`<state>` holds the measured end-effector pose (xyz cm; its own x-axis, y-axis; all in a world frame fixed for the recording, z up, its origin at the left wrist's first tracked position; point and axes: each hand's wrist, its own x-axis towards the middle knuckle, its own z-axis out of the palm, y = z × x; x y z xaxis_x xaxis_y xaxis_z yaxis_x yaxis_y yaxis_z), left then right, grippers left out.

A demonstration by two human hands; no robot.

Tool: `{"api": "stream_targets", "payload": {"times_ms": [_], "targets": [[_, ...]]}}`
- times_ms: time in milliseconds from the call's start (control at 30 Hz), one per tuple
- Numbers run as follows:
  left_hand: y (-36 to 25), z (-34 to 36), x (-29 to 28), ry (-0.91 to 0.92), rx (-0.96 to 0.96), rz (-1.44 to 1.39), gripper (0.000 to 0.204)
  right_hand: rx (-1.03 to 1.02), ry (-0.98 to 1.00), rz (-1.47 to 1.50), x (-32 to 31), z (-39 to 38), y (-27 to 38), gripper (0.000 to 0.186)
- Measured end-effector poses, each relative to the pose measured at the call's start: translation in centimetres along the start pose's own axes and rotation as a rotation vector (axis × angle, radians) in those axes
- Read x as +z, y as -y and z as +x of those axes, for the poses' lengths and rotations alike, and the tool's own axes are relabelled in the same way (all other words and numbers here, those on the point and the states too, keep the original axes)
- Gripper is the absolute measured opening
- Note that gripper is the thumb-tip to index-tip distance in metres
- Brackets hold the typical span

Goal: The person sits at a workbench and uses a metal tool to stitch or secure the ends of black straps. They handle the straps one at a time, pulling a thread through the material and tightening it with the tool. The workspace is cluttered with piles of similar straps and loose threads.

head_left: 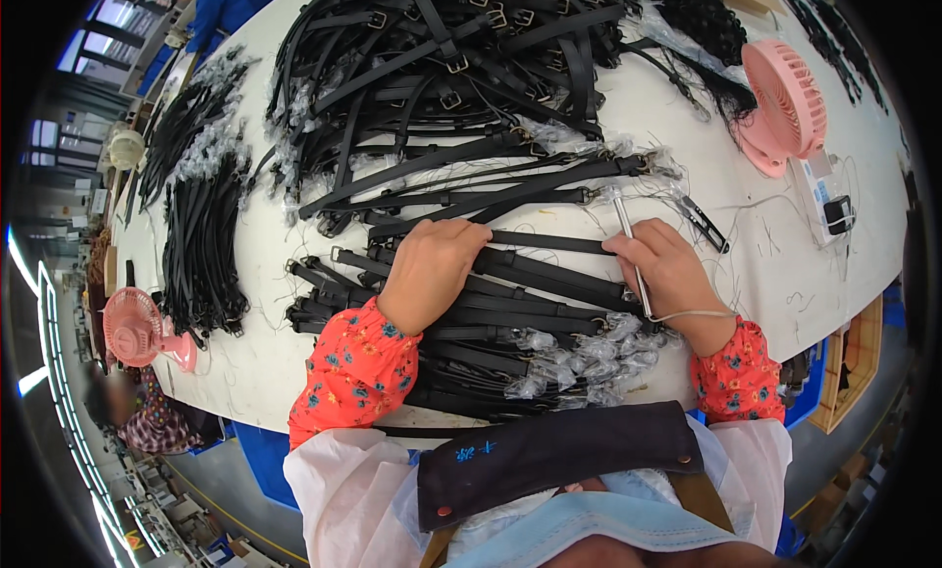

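My left hand (432, 266) pinches a black strap (545, 241) that stretches toward my right hand (664, 272). The right one grips a slim silver rod-like tool (623, 215) with a cord from its lower end, and its fingertips are at the strap's right end. Beneath both hands lie black buckled straps (549, 274), with crumpled clear plastic (618, 352) at their lower right ends. A black snipper-like tool (702, 222) lies right of my right hand.
A big strap pile (442, 58) covers the white table's (795, 274) back, with strap bundles (201, 244) left. Pink fans (780, 102) stand right and left. Blue bins (265, 460) are below. People in blue (221, 14) and a patterned top (157, 421) are at the left.
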<state>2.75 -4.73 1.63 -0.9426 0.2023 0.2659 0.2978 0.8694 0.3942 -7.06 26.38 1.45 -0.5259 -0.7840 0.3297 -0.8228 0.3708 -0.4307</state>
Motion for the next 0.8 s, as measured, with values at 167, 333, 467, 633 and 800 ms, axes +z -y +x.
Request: {"api": "stream_targets", "payload": {"times_ms": [167, 333, 467, 633, 800], "targets": [[-0.2, 0.8, -1.4, 0.246, -0.202, 0.028, 0.018, -0.011, -0.023, -0.008, 0.2, -0.2, -0.2, 0.033], [0.9, 1.1, -0.9, 0.156, -0.117, -0.041, 0.028, -0.001, 0.007, 0.000, -0.2, -0.1, -0.3, 0.029], [1.8, 1.5, -1.1, 0.176, -0.061, -0.065, 0.033, -0.017, 0.012, 0.018, -0.2, 0.0, -0.2, 0.030], [1.6, 1.9, -1.3, 0.261, -0.033, 0.033, 0.032, 0.011, -0.005, 0.012, -0.6, -0.1, 0.2, 0.033], [2.2, 1.6, -2.0, 0.225, -0.018, 0.128, 0.037, 0.016, 0.061, -0.001, -1.0, -0.3, 0.2, 0.030]]}}
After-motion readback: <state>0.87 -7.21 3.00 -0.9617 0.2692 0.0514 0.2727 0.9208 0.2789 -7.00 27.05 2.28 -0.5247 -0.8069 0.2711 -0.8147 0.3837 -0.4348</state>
